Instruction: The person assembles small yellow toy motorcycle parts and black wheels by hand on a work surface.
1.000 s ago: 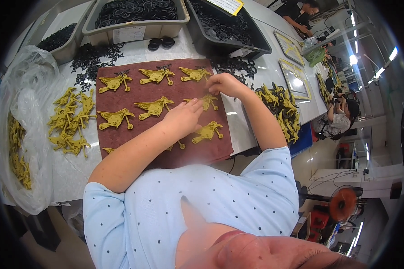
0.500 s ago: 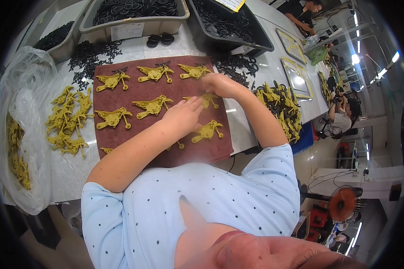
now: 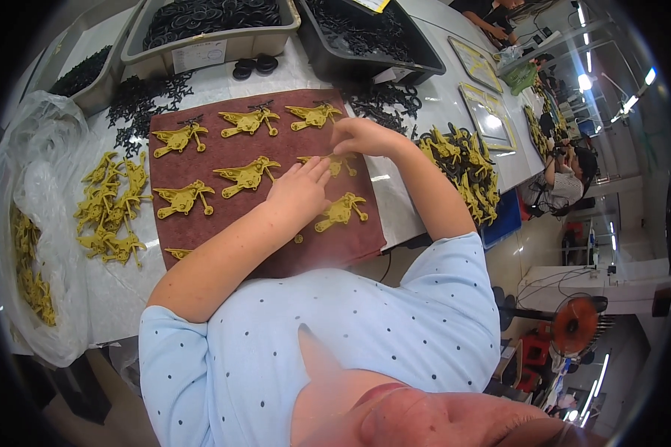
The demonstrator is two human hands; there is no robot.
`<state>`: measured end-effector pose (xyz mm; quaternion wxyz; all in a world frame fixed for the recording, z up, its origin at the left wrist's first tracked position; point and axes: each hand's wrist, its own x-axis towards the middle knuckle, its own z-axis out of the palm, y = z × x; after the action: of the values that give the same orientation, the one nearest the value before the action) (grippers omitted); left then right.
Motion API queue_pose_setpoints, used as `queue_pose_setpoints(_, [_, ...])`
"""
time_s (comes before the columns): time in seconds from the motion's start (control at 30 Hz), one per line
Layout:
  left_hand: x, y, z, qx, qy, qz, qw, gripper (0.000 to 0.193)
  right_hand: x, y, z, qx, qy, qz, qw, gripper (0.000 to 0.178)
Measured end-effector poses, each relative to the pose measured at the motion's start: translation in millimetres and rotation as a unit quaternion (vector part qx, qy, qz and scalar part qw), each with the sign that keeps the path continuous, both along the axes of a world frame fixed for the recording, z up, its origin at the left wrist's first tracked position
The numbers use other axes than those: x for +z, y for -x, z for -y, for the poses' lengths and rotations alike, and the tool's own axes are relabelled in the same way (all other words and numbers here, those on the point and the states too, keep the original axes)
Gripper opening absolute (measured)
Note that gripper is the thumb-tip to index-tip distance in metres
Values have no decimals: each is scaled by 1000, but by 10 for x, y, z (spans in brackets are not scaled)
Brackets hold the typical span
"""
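Yellow plastic toy motorcycle bodies lie in rows on a dark red cloth [image 3: 201, 167]. My left hand [image 3: 302, 186] rests with its fingers stretched out over one yellow motorcycle body [image 3: 341, 165] at the right of the middle row, partly covering it. Just beyond that piece, my right hand [image 3: 365, 138] is closed with thumb and forefinger together; whatever is between them is too small to make out. Small black parts sit on the far-row bodies, such as the far-right yellow body [image 3: 313, 115]. Below my hands lies another yellow body [image 3: 341, 211].
Grey bins [image 3: 209, 45] and a black bin [image 3: 365, 67] hold black parts at the back. Loose yellow bodies [image 3: 112, 208] and a clear plastic bag [image 3: 48, 171] are at left. Yellow pieces with black wheels [image 3: 462, 175] are heaped at right. Other people work farther right.
The view has shifted slightly. My right fingertips have come a little nearer to the yellow body and my left fingers; my left hand stays over the same piece.
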<state>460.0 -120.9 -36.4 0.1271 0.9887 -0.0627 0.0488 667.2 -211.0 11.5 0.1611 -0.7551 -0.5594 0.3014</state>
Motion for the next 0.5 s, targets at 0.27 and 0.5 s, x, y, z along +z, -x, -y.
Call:
queue_pose_setpoints(0.27, [10,16,17,19,-8,-1,1000,56,-73,-14,-102,-63,35,-29,997,19])
queue_pose_setpoints(0.5, [19,-29,28,9,-17,-1,1000,57,-86,74,-121,-92,45,22,994,17])
